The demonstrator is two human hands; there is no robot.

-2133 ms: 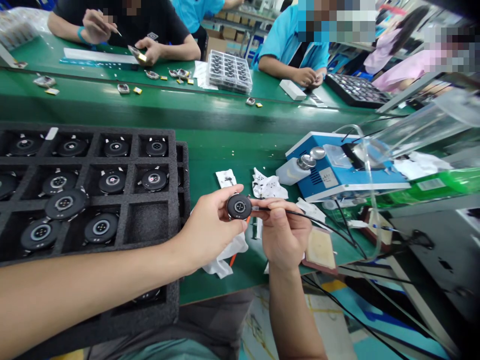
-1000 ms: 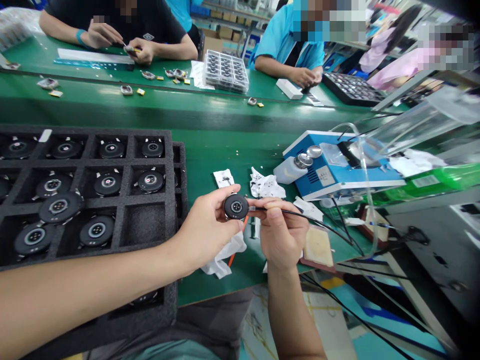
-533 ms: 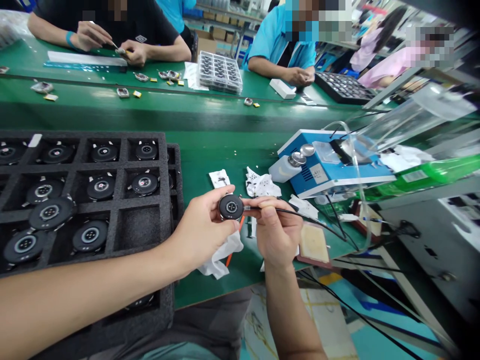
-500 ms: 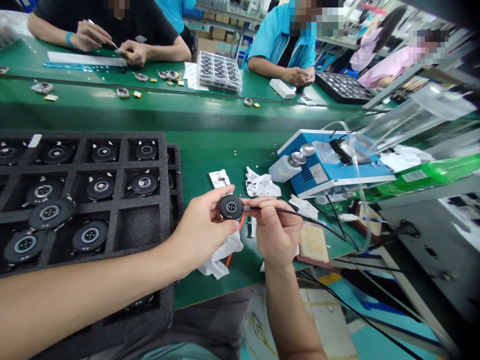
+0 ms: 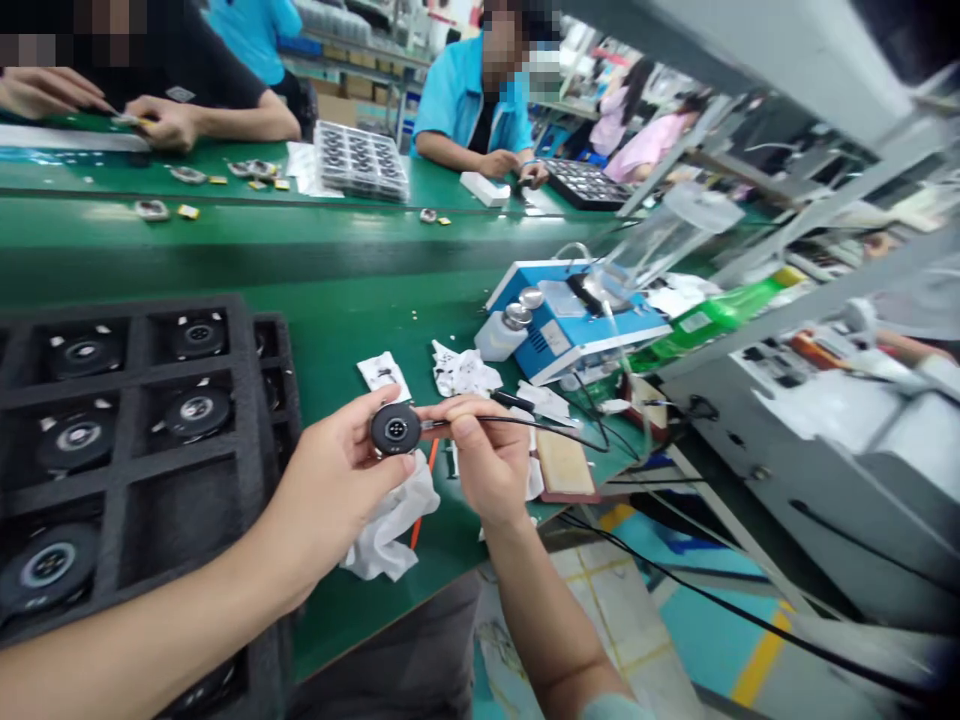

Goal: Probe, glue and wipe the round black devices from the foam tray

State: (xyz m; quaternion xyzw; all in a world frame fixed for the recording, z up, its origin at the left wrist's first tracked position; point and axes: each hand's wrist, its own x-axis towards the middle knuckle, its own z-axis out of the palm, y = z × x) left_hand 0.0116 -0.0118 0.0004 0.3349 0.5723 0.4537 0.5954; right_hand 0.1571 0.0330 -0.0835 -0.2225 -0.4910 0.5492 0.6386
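A round black smartwatch body (image 5: 396,430) sits between the thumb and fingers of my left hand (image 5: 330,480), its ringed sensor side with small metal contacts facing up. My right hand (image 5: 491,460) pinches a thin black cable (image 5: 544,428) close to its slim, light-coloured end. That end points at the right edge of the watch body; whether it touches, I cannot tell. Crumpled white tissue (image 5: 394,525) lies below my left hand, with an orange stick (image 5: 425,495) beside it.
A black foam tray (image 5: 124,540) with more watch bodies stands at left. To the right are a pump bottle (image 5: 501,335), a blue machine (image 5: 570,320), a yellowish sponge pad (image 5: 564,462) and a green bottle (image 5: 712,315). Co-workers (image 5: 472,110) sit across the green bench (image 5: 360,260).
The view has turned to the right, so the tray and bench items sit farther left. Both hands keep their hold on the watch body and the cable.
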